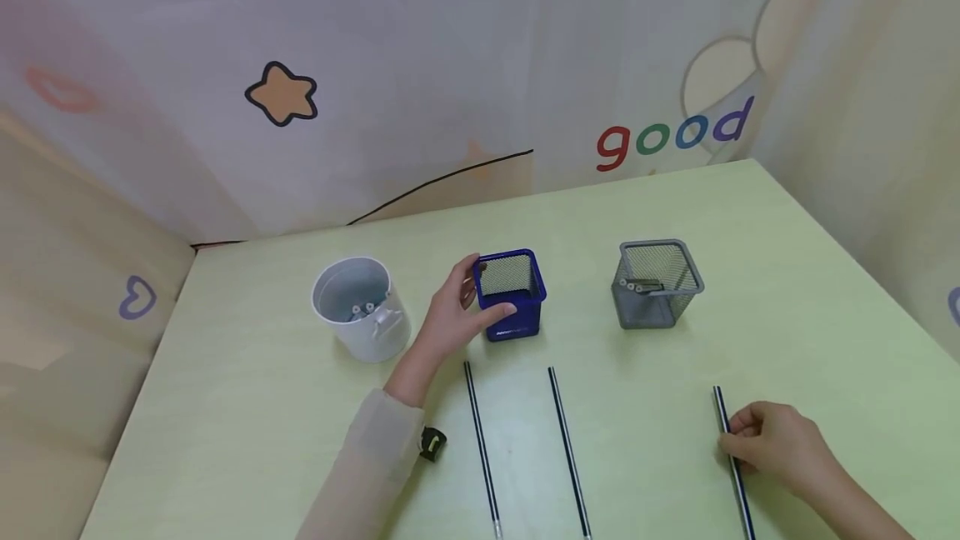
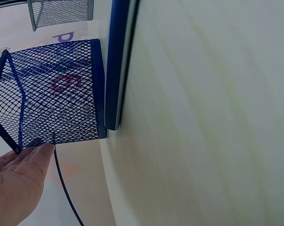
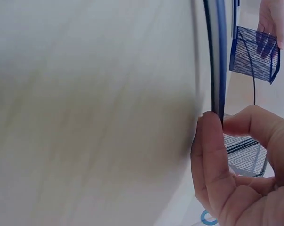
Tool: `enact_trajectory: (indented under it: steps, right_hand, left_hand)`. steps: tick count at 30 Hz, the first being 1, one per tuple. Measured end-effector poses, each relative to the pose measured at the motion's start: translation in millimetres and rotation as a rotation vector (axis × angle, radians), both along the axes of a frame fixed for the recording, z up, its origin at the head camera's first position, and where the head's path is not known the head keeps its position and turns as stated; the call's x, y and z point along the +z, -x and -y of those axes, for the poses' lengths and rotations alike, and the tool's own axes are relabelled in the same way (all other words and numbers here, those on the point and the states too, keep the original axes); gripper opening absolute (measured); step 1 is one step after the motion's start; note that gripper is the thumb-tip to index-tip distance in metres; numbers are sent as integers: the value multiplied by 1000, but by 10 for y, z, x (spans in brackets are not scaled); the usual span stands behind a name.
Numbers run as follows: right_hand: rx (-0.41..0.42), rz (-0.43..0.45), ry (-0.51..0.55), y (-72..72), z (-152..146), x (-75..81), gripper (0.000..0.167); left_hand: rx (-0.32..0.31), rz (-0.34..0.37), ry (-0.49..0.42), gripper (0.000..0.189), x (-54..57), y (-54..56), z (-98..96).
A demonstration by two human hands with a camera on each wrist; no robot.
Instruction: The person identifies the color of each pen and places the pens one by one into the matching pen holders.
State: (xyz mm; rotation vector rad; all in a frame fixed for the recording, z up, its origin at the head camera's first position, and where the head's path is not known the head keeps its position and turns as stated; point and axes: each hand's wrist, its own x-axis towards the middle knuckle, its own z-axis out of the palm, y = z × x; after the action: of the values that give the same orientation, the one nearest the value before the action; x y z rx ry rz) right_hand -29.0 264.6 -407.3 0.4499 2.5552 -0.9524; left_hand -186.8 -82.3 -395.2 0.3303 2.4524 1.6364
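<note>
My left hand point(image 1: 456, 311) holds a blue mesh pen holder point(image 1: 517, 322) by its left side, with the thumb across the front; the holder stands upright on the table. In the left wrist view, fingers point(image 2: 33, 162) lie against the mesh. My right hand point(image 1: 783, 444), at the right front, pinches a dark striped pencil point(image 1: 739, 486) between thumb and fingers. In the right wrist view, the pencil point(image 3: 217, 61) rises from the fingertips. Two similar pencils, a left one point(image 1: 482, 448) and a right one point(image 1: 570, 452), lie on the table between the hands.
A white mug point(image 1: 378, 340) with a few short, light cylinders inside stands left of the pen holder. To its right is a grey mesh holder point(image 1: 648, 312) with similar pieces. A printed curtain point(image 1: 450, 65) hangs behind the pale green table point(image 1: 225, 440).
</note>
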Motion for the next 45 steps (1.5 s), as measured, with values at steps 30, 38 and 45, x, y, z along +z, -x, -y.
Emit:
enact_trajectory:
  steps: [30,38,45]
  right_hand:
    - [77,-297,-41,-79,281,440,17]
    - [39,-351,-3,-110,384,593,18]
    - [9,-631,41,-141,522,680,17]
  left_hand:
    - [-44,-8,11,91,-19,3,13]
    - [-45,-9,8,90,-8,-6,6]
    - [-37,-20,7,90,-3,0,3]
